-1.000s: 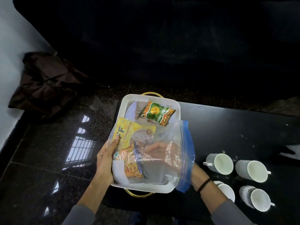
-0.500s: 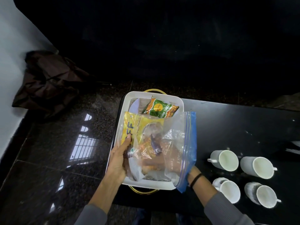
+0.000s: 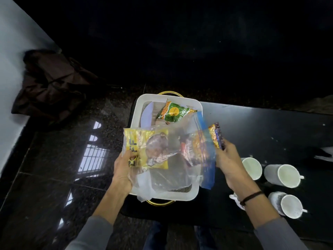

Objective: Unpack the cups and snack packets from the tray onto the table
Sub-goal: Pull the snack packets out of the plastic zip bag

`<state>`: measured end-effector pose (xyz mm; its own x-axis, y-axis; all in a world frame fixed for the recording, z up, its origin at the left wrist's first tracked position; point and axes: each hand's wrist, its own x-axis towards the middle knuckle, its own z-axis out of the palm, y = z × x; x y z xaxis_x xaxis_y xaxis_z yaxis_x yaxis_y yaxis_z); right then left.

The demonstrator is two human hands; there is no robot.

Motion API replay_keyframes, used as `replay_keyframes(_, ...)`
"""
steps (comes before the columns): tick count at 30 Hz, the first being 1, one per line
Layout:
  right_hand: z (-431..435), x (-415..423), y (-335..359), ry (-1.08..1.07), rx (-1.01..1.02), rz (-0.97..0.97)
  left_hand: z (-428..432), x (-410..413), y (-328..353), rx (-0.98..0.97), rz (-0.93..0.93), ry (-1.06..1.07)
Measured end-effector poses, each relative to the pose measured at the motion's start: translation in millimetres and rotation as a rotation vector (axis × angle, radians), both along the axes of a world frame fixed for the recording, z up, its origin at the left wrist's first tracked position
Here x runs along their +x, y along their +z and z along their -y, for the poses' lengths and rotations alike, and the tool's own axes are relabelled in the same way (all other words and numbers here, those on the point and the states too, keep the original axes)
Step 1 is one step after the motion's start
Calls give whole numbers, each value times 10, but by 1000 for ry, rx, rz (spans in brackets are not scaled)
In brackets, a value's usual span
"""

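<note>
Clear zip bag (image 3: 173, 159) with blue seal strip, held over near half of white tray (image 3: 195, 194) at left end of black bench (image 3: 261, 127). Inside bag: yellow snack packet (image 3: 149, 150), partial black letters "FF" readable, rest unclear; one more orange packet (image 3: 193, 147), print blurred. Left hand (image 3: 124, 170) clenched on bag's left edge, pinching yellow packet through plastic. Right hand (image 3: 228, 157) grasping small orange-purple packet (image 3: 217, 135), outside bag, above bench just right of tray; text illegible. One green-orange packet (image 3: 173, 111) lying at tray's far end, yellow round logo, wording too small. Snack packets visible: 4. White cups (image 3: 281, 175) on bench near right edge: 4, one mostly hidden behind right wrist. Gold handles on tray: 2.
</note>
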<state>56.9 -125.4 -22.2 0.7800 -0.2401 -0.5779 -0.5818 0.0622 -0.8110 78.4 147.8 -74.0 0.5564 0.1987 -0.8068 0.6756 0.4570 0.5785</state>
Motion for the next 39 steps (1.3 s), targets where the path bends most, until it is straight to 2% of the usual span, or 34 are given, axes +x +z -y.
replay_keyframes(5,113,-20,43,-164,17,32,-151,-74,-66,72,-79,56)
replay_keyframes(11,37,-54,81,-307,-65,227,-187,-119,-114,67,-49,216)
replay_keyframes(14,-5,-61,82,-361,-183,315,-169,-146,-101,34,3,269)
replay_keyframes(17,-59,-26,71,-378,-349,343,-160,-150,-85,85,21,217)
replay_keyframes(20,-117,46,-3,-248,-439,279,-157,-155,-95,65,15,205)
replay_keyframes(23,-203,124,-154,-84,-398,152,-144,-143,-80,79,41,178)
replay_keyframes(27,-354,264,-331,22,-47,-16,-132,-121,-60,107,67,163)
replay_keyframes(30,-453,343,-450,32,100,-128,-138,-118,-50,140,75,149)
replay_keyframes(33,-486,358,-529,13,115,-213,-140,-129,-56,99,61,171)
replay_keyframes(36,-435,321,-533,-39,36,-251,-124,-128,-43,72,69,176)
replay_keyframes(39,-360,242,-480,-53,-35,-200,-83,-120,-19,40,81,184)
